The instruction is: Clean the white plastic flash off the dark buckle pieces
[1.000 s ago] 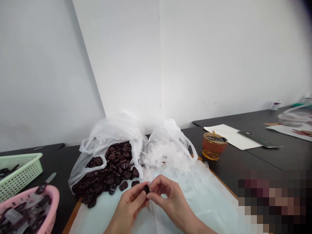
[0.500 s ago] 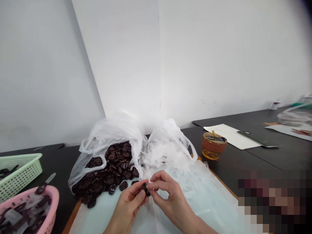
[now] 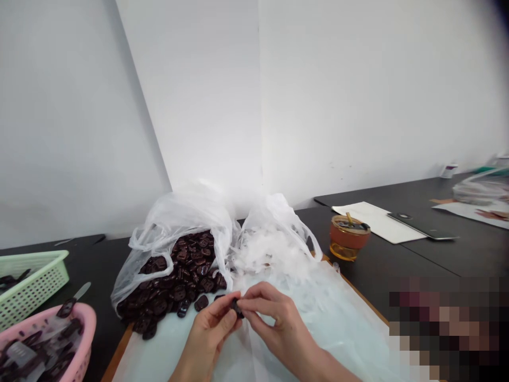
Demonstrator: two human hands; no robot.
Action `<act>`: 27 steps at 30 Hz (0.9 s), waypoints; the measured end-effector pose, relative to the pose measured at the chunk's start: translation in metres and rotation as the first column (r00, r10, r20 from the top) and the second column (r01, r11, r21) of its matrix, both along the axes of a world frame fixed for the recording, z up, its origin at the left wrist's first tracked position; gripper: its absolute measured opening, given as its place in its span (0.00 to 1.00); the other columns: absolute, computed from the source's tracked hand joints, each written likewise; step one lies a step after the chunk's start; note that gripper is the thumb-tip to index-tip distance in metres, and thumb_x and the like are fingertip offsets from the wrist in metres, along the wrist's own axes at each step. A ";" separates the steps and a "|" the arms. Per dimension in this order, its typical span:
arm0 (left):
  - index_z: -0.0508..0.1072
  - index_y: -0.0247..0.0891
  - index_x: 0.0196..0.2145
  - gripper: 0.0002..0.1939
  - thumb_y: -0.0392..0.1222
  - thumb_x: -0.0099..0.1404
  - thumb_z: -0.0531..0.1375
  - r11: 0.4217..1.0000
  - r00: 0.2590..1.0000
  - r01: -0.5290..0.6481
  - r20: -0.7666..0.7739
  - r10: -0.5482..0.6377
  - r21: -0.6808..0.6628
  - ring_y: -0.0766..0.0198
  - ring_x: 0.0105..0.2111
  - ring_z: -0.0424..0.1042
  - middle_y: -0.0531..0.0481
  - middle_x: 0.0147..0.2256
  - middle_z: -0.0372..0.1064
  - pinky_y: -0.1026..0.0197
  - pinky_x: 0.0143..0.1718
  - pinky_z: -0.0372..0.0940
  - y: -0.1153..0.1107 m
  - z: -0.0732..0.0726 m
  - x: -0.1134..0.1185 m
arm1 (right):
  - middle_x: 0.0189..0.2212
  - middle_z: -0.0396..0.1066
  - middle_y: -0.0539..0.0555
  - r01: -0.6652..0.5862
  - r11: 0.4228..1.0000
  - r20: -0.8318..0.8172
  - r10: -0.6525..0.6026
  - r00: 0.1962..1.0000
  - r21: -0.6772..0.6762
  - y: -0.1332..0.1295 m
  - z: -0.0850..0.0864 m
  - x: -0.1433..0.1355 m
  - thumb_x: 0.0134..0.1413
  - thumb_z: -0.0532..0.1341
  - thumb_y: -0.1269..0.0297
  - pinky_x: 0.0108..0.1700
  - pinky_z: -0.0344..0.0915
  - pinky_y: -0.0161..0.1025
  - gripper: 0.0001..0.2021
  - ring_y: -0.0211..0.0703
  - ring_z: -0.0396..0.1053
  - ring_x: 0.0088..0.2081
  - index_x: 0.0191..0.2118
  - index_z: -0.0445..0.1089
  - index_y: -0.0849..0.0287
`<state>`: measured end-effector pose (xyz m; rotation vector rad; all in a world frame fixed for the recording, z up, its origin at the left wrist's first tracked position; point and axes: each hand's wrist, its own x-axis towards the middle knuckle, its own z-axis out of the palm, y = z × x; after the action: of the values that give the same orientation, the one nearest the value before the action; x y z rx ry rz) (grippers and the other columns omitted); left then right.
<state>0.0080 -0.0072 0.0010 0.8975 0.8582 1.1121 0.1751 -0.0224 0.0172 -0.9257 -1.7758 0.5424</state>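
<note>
A small dark brown, glossy piece (image 3: 237, 308) is pinched between the thumb and fingers of my left hand (image 3: 217, 326), above the covered work surface. My right hand (image 3: 274, 315) is closed at the same piece from the other side, its thumb and fingertips touching it. Fingers hide much of the piece. Left of my hands, a heap of similar dark pieces (image 3: 170, 289) spills from a white plastic bag (image 3: 155, 225). One loose dark piece (image 3: 201, 303) lies just beyond my left hand. Behind my right hand, another bag (image 3: 284, 220) holds whitish, translucent bits.
At left stand a pink basket (image 3: 90, 329) with dark pieces and clear plastic, and a green basket (image 3: 47, 281). To the right are an amber cup (image 3: 349, 239), white paper (image 3: 368, 215) and a phone (image 3: 421, 227). A wall (image 3: 318, 95) rises behind the table.
My right hand's fingers have closed in more tightly on the dark piece. My left hand holds it in nearly the same place.
</note>
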 end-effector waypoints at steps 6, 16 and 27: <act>0.81 0.43 0.41 0.17 0.44 0.51 0.71 0.999 1.000 0.015 -0.021 -0.014 0.046 0.55 0.46 0.72 0.46 0.46 0.78 0.60 0.44 0.68 0.002 -0.004 0.001 | 0.35 0.73 0.55 0.046 0.996 -0.035 -0.044 0.998 0.081 0.003 -0.003 0.001 0.52 0.62 0.76 0.37 0.69 0.32 0.09 0.39 0.73 0.35 0.36 0.78 0.57; 0.80 0.44 0.42 0.17 0.45 0.53 0.69 0.991 0.995 0.062 -0.079 -0.053 0.117 0.54 0.45 0.73 0.46 0.45 0.79 0.58 0.45 0.68 0.004 -0.010 -0.003 | 0.34 0.75 0.55 0.020 0.999 -0.009 -0.019 1.000 0.033 0.000 -0.002 0.002 0.51 0.63 0.77 0.39 0.69 0.33 0.08 0.40 0.73 0.36 0.34 0.78 0.58; 0.81 0.41 0.41 0.17 0.49 0.54 0.68 0.995 0.990 0.079 -0.122 -0.070 0.065 0.53 0.44 0.73 0.45 0.41 0.78 0.55 0.47 0.68 0.001 0.000 -0.003 | 0.35 0.74 0.54 -0.064 0.998 0.070 0.063 0.996 0.004 0.001 0.001 0.008 0.58 0.60 0.71 0.39 0.69 0.34 0.08 0.40 0.72 0.37 0.35 0.78 0.54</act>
<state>0.0046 -0.0067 0.0006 1.0550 0.8807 1.0367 0.1832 -0.0211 0.0179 -0.8960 -1.8742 0.5500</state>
